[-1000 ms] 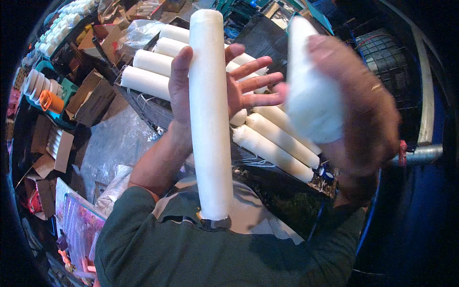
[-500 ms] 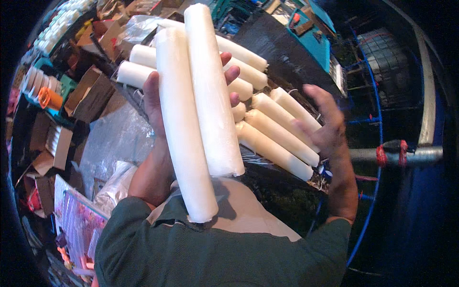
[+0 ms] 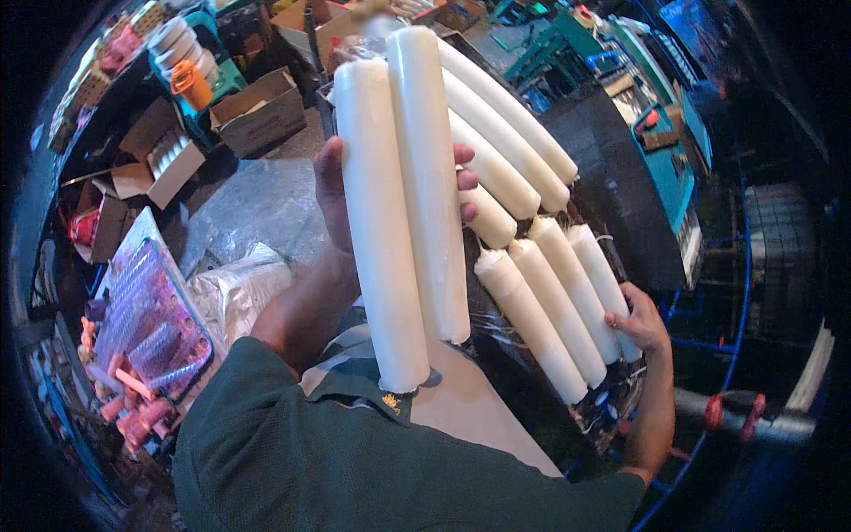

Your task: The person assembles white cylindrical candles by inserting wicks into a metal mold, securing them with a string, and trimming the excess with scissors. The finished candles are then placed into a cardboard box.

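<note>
Two long white candles (image 3: 383, 222) lie side by side in my left hand (image 3: 332, 199). Its thumb shows along one side, and its fingertips curl round the other; the palm is hidden beneath. To the right, my right hand (image 3: 645, 324) is closed on the rightmost candle (image 3: 605, 275) of a short row, thumb on top and fingers at its outer edge. The other candles of that row, such as the nearest one (image 3: 532, 324), lie parallel on a dark surface. Beyond them lies a second row of longer white candles (image 3: 510, 115), some with wick ends showing.
At left stand an open cardboard box (image 3: 257, 115), a box of white sticks (image 3: 164, 164), and a green stool (image 3: 226, 84) bearing spools and an orange jug. A tray of clear tubes (image 3: 155, 310) sits lower left. Blue bars (image 3: 740, 293) and a metal pipe (image 3: 753, 417) run at right.
My right hand has come down from above the short row onto its rightmost candle. The view has shifted; my left hand still holds the same two candles.
</note>
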